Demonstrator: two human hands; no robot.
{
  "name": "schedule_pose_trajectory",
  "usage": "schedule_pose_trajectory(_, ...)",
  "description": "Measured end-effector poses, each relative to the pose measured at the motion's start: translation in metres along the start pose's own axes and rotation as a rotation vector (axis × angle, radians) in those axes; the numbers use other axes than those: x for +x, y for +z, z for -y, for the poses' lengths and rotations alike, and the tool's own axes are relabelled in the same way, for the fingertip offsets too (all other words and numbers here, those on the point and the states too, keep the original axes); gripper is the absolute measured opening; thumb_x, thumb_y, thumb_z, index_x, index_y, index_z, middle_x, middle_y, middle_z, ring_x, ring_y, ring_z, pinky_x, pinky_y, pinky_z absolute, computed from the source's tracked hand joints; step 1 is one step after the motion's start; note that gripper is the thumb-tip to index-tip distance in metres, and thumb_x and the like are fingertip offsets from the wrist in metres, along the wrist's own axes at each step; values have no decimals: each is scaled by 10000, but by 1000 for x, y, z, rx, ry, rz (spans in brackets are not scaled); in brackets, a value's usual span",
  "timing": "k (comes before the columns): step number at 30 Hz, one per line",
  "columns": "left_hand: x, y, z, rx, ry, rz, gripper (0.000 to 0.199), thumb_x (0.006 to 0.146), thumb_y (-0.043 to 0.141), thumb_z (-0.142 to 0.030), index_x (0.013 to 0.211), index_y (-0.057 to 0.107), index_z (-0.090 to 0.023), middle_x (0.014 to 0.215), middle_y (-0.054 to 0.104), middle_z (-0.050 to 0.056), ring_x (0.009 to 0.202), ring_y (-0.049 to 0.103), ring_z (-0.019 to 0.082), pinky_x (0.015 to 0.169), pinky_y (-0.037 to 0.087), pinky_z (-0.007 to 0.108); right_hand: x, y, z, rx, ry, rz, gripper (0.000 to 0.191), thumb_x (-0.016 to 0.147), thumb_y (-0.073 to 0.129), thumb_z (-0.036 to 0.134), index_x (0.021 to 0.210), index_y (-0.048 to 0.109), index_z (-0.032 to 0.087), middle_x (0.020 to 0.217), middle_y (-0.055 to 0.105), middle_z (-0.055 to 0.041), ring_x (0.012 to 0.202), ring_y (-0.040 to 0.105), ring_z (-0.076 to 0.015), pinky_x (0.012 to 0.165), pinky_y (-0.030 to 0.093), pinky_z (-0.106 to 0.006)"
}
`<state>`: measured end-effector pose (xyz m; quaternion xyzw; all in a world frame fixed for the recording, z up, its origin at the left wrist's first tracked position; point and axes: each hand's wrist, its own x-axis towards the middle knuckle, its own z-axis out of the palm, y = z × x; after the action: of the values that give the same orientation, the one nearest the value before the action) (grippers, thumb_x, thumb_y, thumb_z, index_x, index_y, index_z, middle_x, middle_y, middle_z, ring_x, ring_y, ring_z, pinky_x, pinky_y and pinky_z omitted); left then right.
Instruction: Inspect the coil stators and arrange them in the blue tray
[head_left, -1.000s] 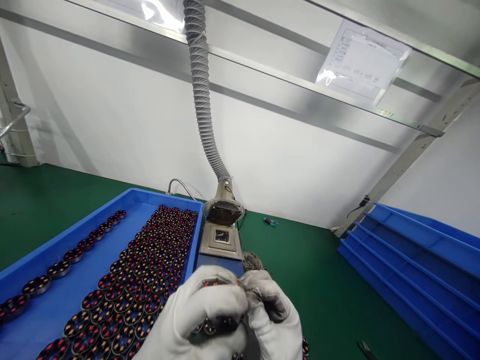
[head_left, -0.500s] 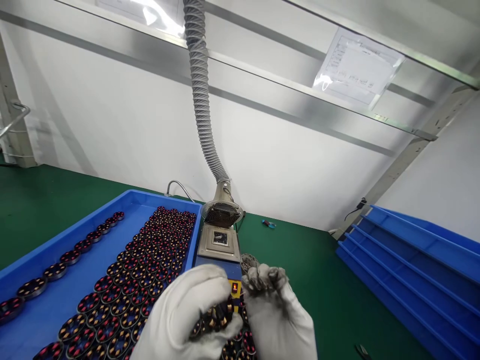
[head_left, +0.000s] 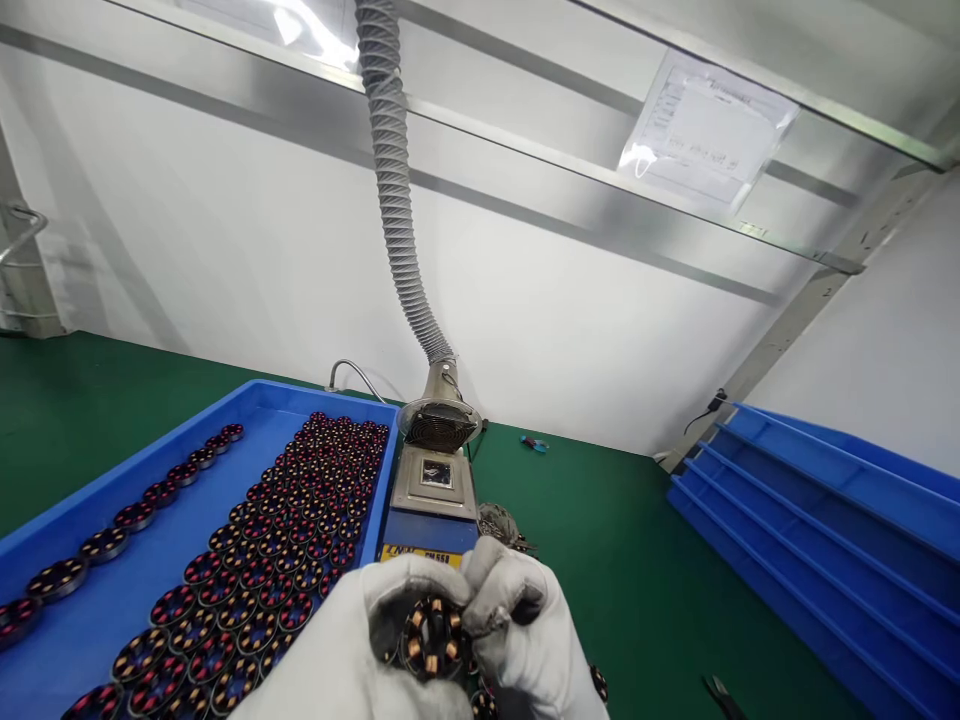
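My left hand (head_left: 352, 640), in a white glove, is wrapped round a motor stator (head_left: 433, 638) with a black core and copper-coloured windings, its face turned up towards me. My right hand (head_left: 517, 625), gloved too with grey-stained fingertips, is closed in a pinch at the stator's right edge. What sits between those fingertips is too small to make out. Just beyond both hands stands a solder pot (head_left: 435, 485) with a square opening and a yellow label strip. More stators show partly below and behind my hands.
On the left a blue tray (head_left: 161, 470) holds many similar stators, some in a single row. A ribbed exhaust hose (head_left: 397, 200) with a hood hangs over the pot. Stacked blue trays (head_left: 817, 540) stand at right. Small cutters (head_left: 534, 443) and another tool (head_left: 721, 697) lie on the green table.
My right hand has moved left and closed at the stator's edge. The stator in my left hand has turned its face more towards me. The view has shifted slightly.
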<state>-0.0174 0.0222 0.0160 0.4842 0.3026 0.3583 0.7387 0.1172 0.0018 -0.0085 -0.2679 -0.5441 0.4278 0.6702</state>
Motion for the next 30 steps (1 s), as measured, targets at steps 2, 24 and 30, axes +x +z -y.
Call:
schedule_pose_trajectory(2,-4,9,-7,-116,-44,-80,21,543,656,-187,555,645,-173,622,645,0,629,602,155,600,510,235,0,-1,-1,156,23,-32,186,557,814,352,550,673,231,511,458,53,479,399,-77,485,340,-218)
schedule_pose_trajectory(24,-5,-31,10,767,987,-93,454,668,744,-173,1057,638,-383,1091,688,-39,968,641,137,864,478,158,-4,6,-41,372,479,-18,407,597,749,467,914,697,218,844,704,-69,826,657,-236,701,533,-357)
schedule_pose_trajectory(30,-3,-31,6,533,947,-210,164,719,672,-177,803,740,-301,869,751,-14,887,681,172,820,528,197,7,-1,-52,368,512,-36,276,570,805,299,815,711,212,801,720,-24,707,647,-156,715,527,-307)
